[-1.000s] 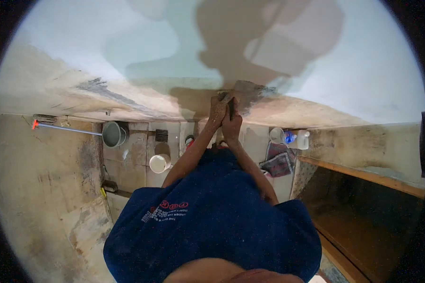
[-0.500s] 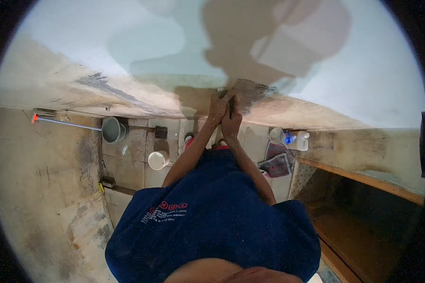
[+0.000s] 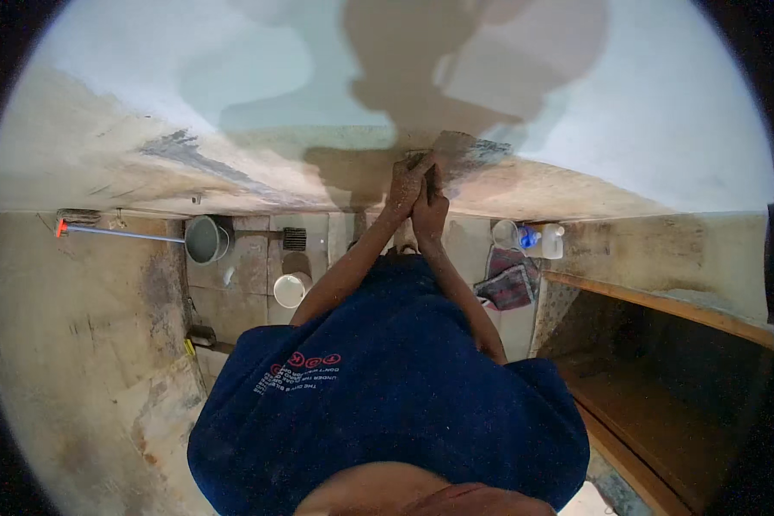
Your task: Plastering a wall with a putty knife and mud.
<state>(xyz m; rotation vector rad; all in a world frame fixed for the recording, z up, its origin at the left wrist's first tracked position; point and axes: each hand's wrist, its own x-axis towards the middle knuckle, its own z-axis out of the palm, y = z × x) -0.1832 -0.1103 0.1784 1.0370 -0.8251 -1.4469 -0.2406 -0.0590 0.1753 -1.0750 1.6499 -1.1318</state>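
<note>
My left hand (image 3: 404, 185) and my right hand (image 3: 430, 211) are close together against the wall (image 3: 387, 138) in front of me, both closed around a small dark object (image 3: 431, 179) that is mostly hidden by fingers, too unclear to name. Its top is at a stained band low on the wall, beside a dark, rough patch (image 3: 473, 150). The shadow of my head and shoulders falls over this part of the wall.
On the tiled floor (image 3: 228, 297) are a grey bucket (image 3: 204, 240), a white tub (image 3: 289, 291), a drain grate (image 3: 294, 238), plastic containers (image 3: 553, 243) and cloths (image 3: 507, 292). A blue-handled squeegee (image 3: 125, 230) is left. A wood-edged shelf unit (image 3: 654, 301) stands right.
Both hands have shifted slightly up the wall and a little to the right, still gripping the dark object. My shadow has also shifted a little.
</note>
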